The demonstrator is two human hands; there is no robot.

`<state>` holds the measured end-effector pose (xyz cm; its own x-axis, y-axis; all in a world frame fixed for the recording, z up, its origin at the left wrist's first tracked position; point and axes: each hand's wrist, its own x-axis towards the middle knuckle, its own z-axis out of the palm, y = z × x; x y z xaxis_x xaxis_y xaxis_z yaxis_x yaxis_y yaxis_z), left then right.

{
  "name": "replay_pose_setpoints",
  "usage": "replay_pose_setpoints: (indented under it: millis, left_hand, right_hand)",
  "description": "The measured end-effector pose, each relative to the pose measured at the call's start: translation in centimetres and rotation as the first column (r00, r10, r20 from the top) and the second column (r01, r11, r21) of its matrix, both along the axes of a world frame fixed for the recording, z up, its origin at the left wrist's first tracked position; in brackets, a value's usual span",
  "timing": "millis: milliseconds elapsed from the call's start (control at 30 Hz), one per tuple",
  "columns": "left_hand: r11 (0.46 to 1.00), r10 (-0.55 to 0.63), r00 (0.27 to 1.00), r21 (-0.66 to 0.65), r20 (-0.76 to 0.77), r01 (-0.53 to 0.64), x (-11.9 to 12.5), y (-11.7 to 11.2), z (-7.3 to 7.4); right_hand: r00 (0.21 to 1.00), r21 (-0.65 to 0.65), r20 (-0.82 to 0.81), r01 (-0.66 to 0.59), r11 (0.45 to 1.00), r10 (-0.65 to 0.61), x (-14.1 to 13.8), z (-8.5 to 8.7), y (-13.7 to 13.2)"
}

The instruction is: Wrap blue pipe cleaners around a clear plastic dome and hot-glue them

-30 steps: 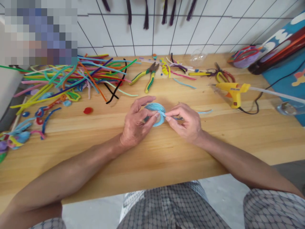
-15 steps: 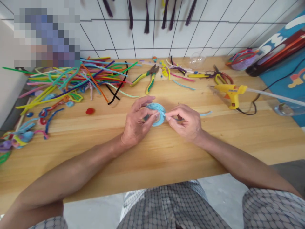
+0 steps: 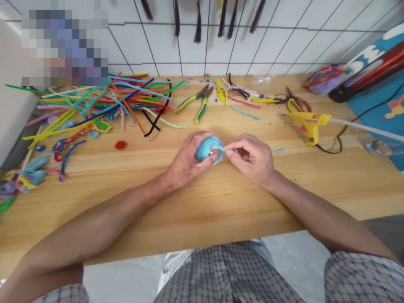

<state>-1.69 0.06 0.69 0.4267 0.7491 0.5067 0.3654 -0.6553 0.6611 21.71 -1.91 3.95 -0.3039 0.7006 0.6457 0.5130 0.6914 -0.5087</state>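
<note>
A small clear ball wound with light blue pipe cleaner (image 3: 205, 145) is in my left hand (image 3: 188, 158), whose fingers curl round its far side while the thumb presses on its near face. Part of its clear surface shows beside that thumb. My right hand (image 3: 252, 158) pinches the loose end of the blue pipe cleaner between thumb and forefinger, just right of the ball. A thin blue tail (image 3: 279, 150) sticks out beyond the right hand. Both hands are above the wooden table (image 3: 221, 202).
A heap of coloured pipe cleaners (image 3: 104, 101) lies back left, with a red disc (image 3: 120, 144) in front. Green-and-yellow pliers (image 3: 200, 103) lie at the back. Scissors (image 3: 296, 103) and a yellow glue gun (image 3: 311, 124) with a cord lie right. A clear ball (image 3: 263, 78) sits near the wall.
The wound ball has turned in my left hand, showing more of its coiled side. My left fingers have wrapped further round it. The right hand keeps its pinch and has shifted slightly right.
</note>
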Motion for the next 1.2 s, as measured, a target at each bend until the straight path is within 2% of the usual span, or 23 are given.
replay_pose_setpoints:
  millis: [200, 600, 833, 1067, 1200]
  left_hand:
    - [0.998, -0.017, 1.000, 0.054, 0.006, 0.017, 0.0, 0.1, -0.5]
    - [0.999, -0.046, 0.999, 0.005, 0.030, 0.045, 0.0, -0.2, -0.3]
    - [0.997, -0.057, 0.998, -0.054, 0.004, 0.057, -0.1, -0.4, 0.0]
    - [0.974, -0.099, 0.987, -0.191, 0.130, 0.123, -0.3, -0.6, 0.8]
    - [0.973, -0.086, 0.987, -0.200, 0.134, 0.112, -0.1, -0.4, 0.6]
  right_hand:
    - [1.000, -0.014, 0.021, -0.006, 1.000, 0.006, 0.0, -0.1, 0.1]
    - [0.999, -0.024, 0.043, -0.032, 0.999, 0.034, 0.2, -0.4, 0.3]
    - [0.998, -0.053, 0.050, -0.040, 0.998, 0.043, 0.4, -0.3, 0.4]
    - [0.995, -0.010, 0.076, -0.062, 0.998, 0.063, 0.4, -0.4, 0.6]
    - [0.993, 0.008, 0.108, -0.051, 0.999, 0.049, 0.3, -0.5, 0.5]
